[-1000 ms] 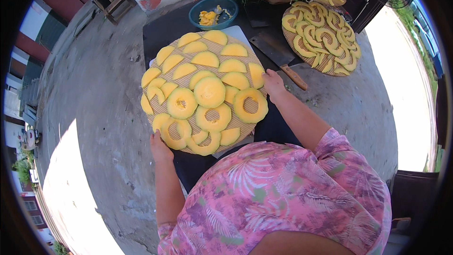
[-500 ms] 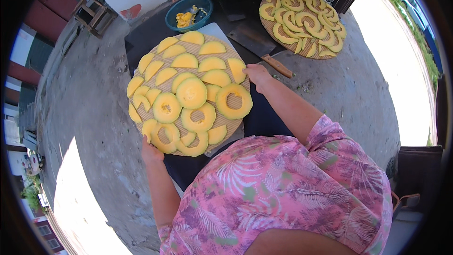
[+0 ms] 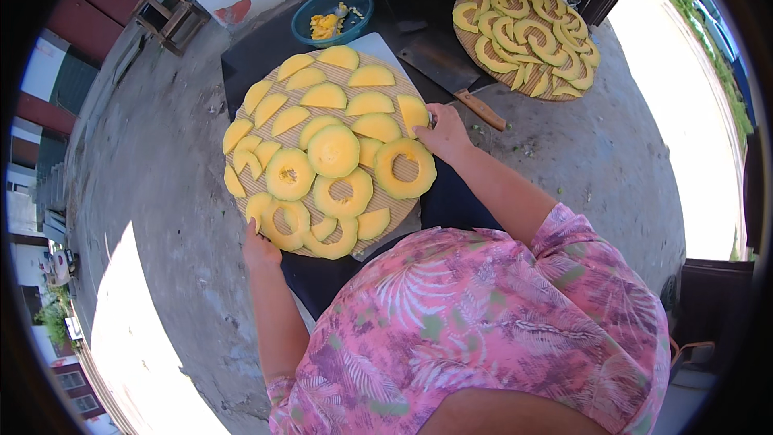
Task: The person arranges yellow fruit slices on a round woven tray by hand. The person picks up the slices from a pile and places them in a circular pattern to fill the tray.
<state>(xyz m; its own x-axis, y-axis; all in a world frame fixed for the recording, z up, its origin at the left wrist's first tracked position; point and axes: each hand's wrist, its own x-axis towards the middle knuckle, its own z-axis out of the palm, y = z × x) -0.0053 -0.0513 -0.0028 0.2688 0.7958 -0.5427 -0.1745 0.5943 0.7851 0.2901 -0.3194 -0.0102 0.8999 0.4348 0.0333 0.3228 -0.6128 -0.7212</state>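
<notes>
A round woven tray (image 3: 400, 211) lies in front of me, covered with yellow-orange, green-edged squash slices. Some are half-moons; near its front lie ring slices (image 3: 342, 194) and a whole round slice (image 3: 333, 151). My left hand (image 3: 262, 250) is closed on the tray's near left rim, its fingers partly hidden beneath. At the right rim my right hand (image 3: 448, 130) grips the edge, thumb beside a half-moon slice (image 3: 413, 115); its other fingers are partly hidden. Just beyond that hand rests a wide-bladed cleaver (image 3: 481, 109) with a wooden handle.
A teal bowl (image 3: 302, 26) with orange squash pulp and a spoon stands behind the tray. A second woven tray (image 3: 533, 35) of curved slices is at the far right, with another partly visible behind it. A pale board (image 3: 377, 47) shows under the front tray.
The whole view has shifted slightly. My right thumb has come over the rim beside the half-moon slice. Both hands stay on the tray, and the slices keep their arrangement.
</notes>
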